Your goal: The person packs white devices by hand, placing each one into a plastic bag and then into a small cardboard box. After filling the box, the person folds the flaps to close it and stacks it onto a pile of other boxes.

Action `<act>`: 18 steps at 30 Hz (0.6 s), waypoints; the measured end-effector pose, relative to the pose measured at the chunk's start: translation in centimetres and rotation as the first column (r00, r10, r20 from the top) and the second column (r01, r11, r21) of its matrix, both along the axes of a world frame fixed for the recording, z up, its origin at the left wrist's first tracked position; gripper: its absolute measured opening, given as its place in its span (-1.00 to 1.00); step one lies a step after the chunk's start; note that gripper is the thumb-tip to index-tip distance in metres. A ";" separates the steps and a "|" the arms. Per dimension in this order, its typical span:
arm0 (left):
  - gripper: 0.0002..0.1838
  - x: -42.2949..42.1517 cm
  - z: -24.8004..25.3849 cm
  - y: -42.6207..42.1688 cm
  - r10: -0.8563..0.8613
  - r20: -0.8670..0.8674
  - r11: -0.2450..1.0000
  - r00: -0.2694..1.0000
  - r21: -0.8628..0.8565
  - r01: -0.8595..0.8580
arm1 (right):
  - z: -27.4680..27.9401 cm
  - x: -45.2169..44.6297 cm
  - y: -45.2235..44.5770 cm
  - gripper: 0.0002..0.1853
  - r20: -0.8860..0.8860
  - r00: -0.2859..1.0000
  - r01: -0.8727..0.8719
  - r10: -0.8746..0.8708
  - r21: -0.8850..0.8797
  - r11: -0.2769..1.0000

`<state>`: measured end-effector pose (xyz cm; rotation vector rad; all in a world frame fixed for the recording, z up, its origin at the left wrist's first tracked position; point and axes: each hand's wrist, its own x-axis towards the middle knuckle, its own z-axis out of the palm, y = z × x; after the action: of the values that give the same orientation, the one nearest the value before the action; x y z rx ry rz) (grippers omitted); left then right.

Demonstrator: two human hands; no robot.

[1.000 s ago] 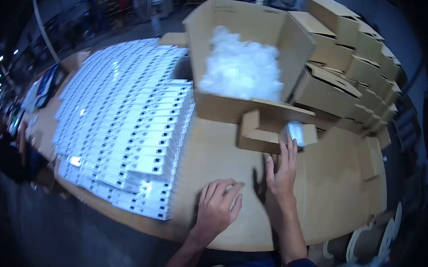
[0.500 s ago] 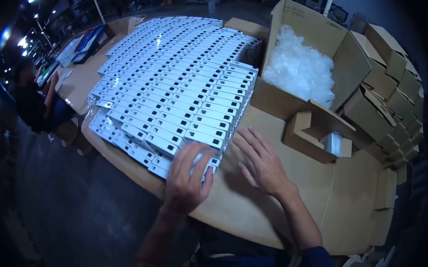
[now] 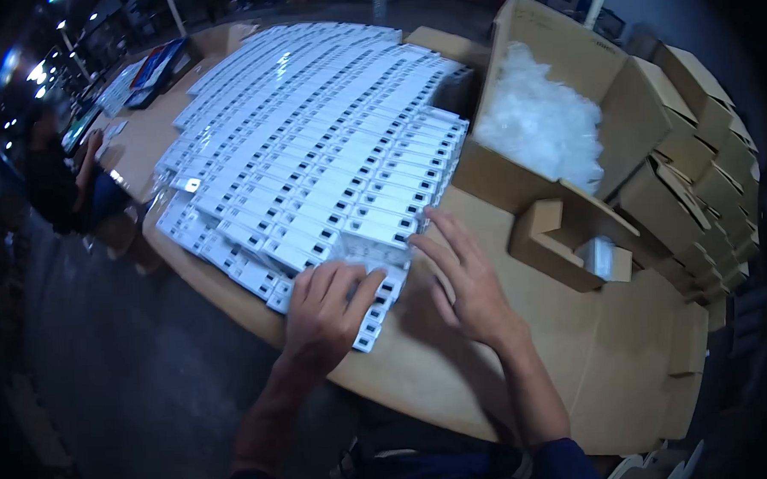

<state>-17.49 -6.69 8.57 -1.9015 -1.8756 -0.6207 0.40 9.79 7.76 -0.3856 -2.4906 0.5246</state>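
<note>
A wide stack of narrow white rectangular units (image 3: 311,157), each with small dark square openings, covers much of the table. My left hand (image 3: 322,311) is at the stack's near end, its fingers curled over the white units of the lower layer; its fingertips are partly hidden. Beside it, the lower row of units (image 3: 372,321) runs toward the table's front edge. My right hand (image 3: 471,287) is open at the near right corner, fingers stretched out and fingertips touching or close beside the side of the stack. Nothing shows in its palm.
A big cardboard box (image 3: 492,170) of crumpled clear plastic (image 3: 539,117) stands at the back right. Before it sits a small open carton (image 3: 551,253) with a wrapped item (image 3: 600,257). Folded cartons (image 3: 697,174) are piled right. Another person (image 3: 60,181) is at the far left.
My left hand has shifted slightly left, exposing more of the lower row and the end of the upper layer. My right hand's fingertips have moved up toward the stack's corner.
</note>
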 end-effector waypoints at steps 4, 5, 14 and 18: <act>-0.68 2.7 0.5 -1.7 -0.089 0.054 0.991 0.995 0.102 0.083 | 1.9 4.5 -1.3 -0.37 -0.070 0.987 0.119 -0.145 -0.291 0.949; -0.67 3.7 0.6 -1.6 -0.143 0.095 0.984 0.985 0.119 0.131 | 2.4 6.3 -1.2 -0.37 -0.034 0.989 0.114 -0.142 -0.426 0.898; -0.62 12.1 1.1 8.5 -0.457 0.372 0.889 0.808 0.206 0.409 | 2.5 12.5 1.4 -0.46 -0.279 0.941 -0.245 -0.189 -0.952 0.185; -0.58 12.2 4.0 13.2 -0.488 0.593 0.844 0.640 0.136 0.518 | 0.9 13.4 5.4 -0.78 -0.411 0.825 -0.312 -0.387 -0.903 0.294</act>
<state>-5.26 6.55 12.59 -2.4912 -1.6495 -1.5527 13.81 15.16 8.64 -0.6046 -1.2461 1.8520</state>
